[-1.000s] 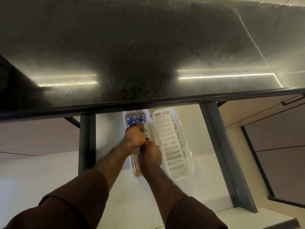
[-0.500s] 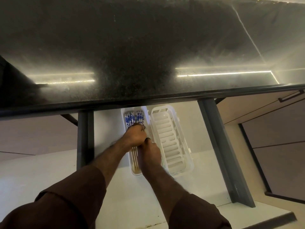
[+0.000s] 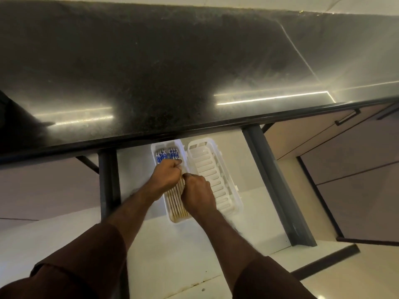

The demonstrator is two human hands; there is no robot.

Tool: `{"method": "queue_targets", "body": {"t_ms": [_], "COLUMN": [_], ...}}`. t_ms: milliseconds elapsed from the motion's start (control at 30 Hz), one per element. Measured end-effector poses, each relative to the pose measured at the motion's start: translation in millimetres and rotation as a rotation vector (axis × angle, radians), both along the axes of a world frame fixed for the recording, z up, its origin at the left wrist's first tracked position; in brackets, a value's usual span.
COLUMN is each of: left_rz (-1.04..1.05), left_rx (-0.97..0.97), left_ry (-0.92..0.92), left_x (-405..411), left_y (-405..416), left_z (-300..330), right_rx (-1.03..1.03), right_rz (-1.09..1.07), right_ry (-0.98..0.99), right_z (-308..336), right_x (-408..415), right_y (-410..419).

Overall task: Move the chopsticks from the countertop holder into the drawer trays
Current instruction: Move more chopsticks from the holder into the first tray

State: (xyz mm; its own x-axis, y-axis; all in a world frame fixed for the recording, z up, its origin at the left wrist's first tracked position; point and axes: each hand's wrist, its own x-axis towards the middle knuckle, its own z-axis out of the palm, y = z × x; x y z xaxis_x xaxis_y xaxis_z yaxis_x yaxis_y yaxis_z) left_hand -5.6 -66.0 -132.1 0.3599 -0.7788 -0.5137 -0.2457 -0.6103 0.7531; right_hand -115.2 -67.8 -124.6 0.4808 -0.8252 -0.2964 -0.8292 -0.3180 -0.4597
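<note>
A dark countertop (image 3: 172, 72) fills the upper frame, its edge overhanging the open drawer (image 3: 248, 223) and an empty slotted tray (image 3: 216, 180) at centre. Left of it, the chopsticks (image 3: 176, 201) lie in a white tray (image 3: 170, 214), long axis up-frame (blue-patterned ends uppermost). The left hand (image 3: 167, 176) and right hand (image 3: 197, 196) both curl onto the bundle, covering its middle.

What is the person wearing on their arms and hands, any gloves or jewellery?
Both arms wear dark brown sleeves that end near the elbow, loose and folded at the cuff, leaving the forearms bare. The left hand and right hand are bare: no gloves, and no watch, ring or bracelet shows in this view.
</note>
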Motion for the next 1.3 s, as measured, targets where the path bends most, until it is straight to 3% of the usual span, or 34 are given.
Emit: {"method": "queue_targets", "body": {"t_ms": [367,733,1033,1300], "left_rz": [0.08,0.169,0.267,0.291], "left_rx": [-0.309,-0.666,-0.744,-0.766], "left_ry": [-0.065,-0.365,-0.43,-0.438], "left_x": [-11.1,-8.6,79.1,200.4], "left_y": [51.4,171.1,258.4,321.9], "left_z": [107.2,249.0,303.7,319.2], "right_rx": [-0.186,-0.429,-0.508,-0.494], "right_rz": [-0.088,0.016,0.14,0.115], "right_ry": [-0.14,-0.434,-0.59,-0.666], "right_z": [121.8,249.8,306.0,319.4], "right_x": [-38.4,-36.6,54.2,173.7], "right_y": [17.8,102.4,166.0,220.1]}}
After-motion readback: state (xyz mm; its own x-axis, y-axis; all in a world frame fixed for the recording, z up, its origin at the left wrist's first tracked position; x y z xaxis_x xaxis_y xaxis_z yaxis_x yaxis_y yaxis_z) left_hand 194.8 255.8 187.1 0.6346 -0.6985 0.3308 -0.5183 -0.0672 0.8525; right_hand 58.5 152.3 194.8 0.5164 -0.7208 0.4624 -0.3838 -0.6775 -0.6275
